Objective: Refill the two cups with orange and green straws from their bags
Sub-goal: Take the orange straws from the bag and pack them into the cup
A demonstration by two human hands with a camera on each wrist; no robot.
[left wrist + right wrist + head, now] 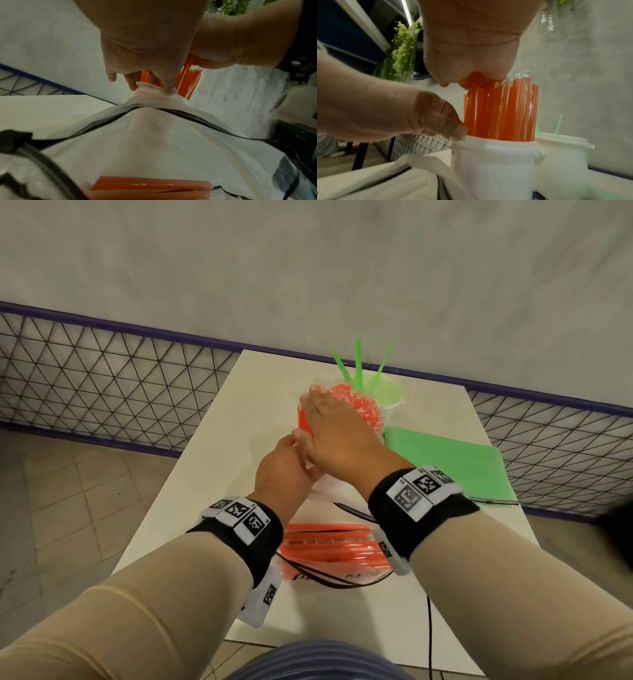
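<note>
At far left, a wire fence [102, 378] with a purple frame, standing on a tiled floor [51, 508] and running on behind the white table [191, 491].

On the near part of the table, the clear bag of orange straws [329, 546], lying flat with some straws left inside, partly hidden in the head view under both forearms and the black wrist bands [239, 518]. Its open end lifted up toward the cup.

Left hand [284, 474] just left of the white cup [493, 162], thumb and fingers curled at the rim and pinching the loose edge of the bag there, as seen from both wrist views. Cannot tell if the fingers also press the rim itself.

Inside this cup, a thick bundle of orange straws [501, 111], standing upright and rising well above the rim.

Right hand [339, 436] over the bundle, palm down on the straw tops, fingers stretched forward, not clenched and not closed round anything. Covering most of the tops from the head camera; from the right wrist camera, hiding the fingertips.

Just to the right and touching or nearly touching, the second cup [390, 397], holding only three green straws [358, 364], leaning apart.

Right of both cups, the bag of green straws [448, 460], flat on the table, closed side unclear.

Near the right front edge, a thin black cable [430, 628] hanging down from the table.
</note>
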